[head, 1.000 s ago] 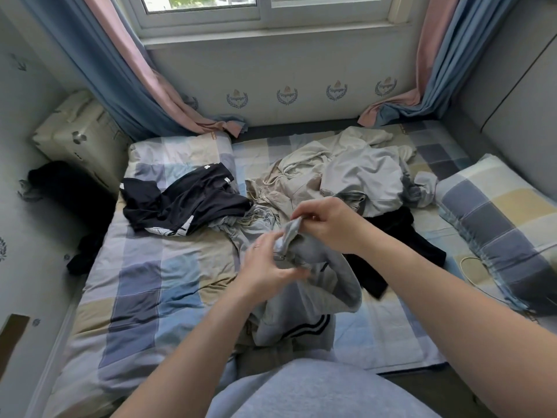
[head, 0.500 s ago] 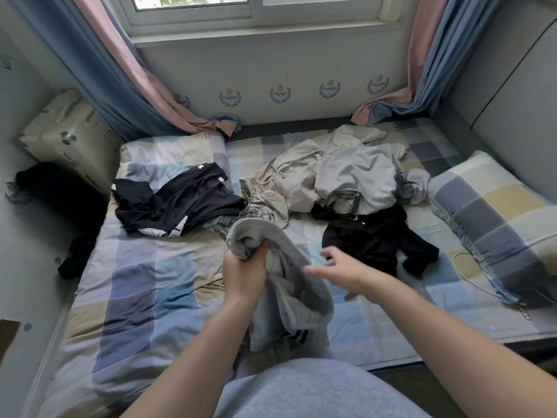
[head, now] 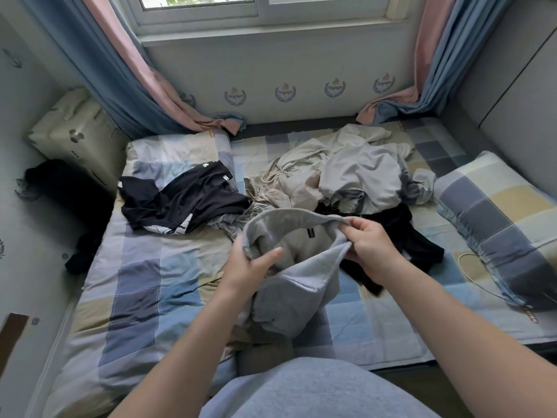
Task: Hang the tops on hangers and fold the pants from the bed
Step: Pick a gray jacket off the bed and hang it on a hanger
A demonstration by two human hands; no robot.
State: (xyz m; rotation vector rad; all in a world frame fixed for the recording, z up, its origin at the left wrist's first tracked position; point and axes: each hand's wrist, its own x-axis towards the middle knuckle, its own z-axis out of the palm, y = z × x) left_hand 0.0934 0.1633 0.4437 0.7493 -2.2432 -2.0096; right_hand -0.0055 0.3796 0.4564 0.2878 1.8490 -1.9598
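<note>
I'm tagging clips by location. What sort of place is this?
Most likely a home bedroom: a bed with a checked cover, a pillow on it, curtains by the window, and clothes strewn on the bed.

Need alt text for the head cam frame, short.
The left hand and right hand hold a grey garment open by its edge above a checked bed. On the bed behind lie a black garment at left, a beige and grey clothes pile in the middle and a pillow at right, under a curtained window.
</note>
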